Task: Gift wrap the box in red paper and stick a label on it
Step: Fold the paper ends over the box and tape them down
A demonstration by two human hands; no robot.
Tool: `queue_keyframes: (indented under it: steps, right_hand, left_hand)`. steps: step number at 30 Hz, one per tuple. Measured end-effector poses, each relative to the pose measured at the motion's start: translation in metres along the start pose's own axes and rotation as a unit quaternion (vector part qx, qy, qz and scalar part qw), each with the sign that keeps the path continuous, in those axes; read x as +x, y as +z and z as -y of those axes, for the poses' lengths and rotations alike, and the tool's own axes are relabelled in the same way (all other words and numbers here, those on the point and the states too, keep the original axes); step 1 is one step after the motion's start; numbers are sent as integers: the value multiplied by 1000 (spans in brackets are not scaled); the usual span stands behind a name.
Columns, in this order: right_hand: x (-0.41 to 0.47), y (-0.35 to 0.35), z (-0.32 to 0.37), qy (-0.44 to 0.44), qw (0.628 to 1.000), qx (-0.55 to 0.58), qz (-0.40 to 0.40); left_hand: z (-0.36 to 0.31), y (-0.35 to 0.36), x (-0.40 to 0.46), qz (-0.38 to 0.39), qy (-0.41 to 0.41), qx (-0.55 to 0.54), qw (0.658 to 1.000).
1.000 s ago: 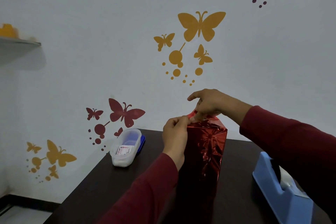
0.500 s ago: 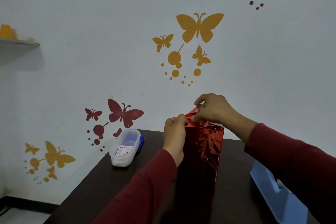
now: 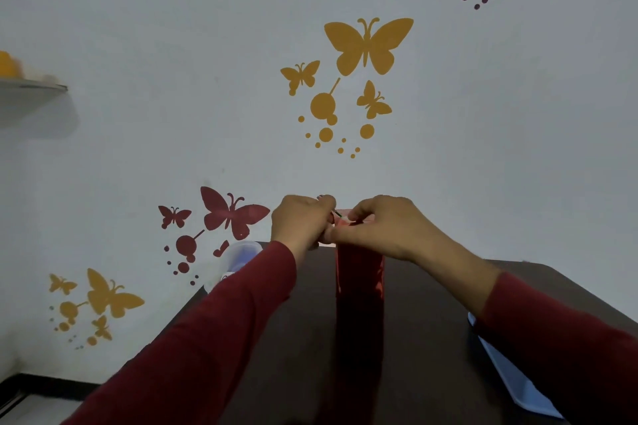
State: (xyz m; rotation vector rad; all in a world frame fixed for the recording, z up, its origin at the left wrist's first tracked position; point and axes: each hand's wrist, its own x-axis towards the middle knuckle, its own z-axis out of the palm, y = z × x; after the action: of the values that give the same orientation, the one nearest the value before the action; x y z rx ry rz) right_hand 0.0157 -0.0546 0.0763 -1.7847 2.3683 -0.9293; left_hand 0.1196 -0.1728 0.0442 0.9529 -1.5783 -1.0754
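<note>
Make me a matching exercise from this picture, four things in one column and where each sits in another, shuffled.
Things:
1. red wrapped box
2. clear plastic tub
3. blue tape dispenser
4. left hand

Places:
A. at the table's right edge, partly behind the right sleeve
B. at the box's top left, fingers on the paper
C. upright at the middle of the dark table
D. at the table's far left corner, partly behind the left sleeve

Pairs: 1-C, 2-D, 3-A, 4-B

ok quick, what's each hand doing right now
Left hand: pinching the red paper at the box top.
Right hand: pinching the same paper fold.
</note>
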Motion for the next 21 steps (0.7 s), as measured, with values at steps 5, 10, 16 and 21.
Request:
queue_keyframes:
  steps: [5, 10, 16, 21]
  right_hand:
    - [-9, 38, -14, -70, 979, -131, -142]
    - [-4, 34, -47, -66, 990, 59, -111]
    - [2, 22, -67, -60, 972, 225, -32]
    - [13, 14, -77, -73, 978, 196, -6]
  left_hand:
    - [-16, -13, -17, 19, 87, 107, 990]
    - [-19, -29, -21, 7, 245, 144, 959]
    - [-42, -27, 4, 244, 308, 361, 846]
    - [-75, -26, 20, 226, 312, 307, 870]
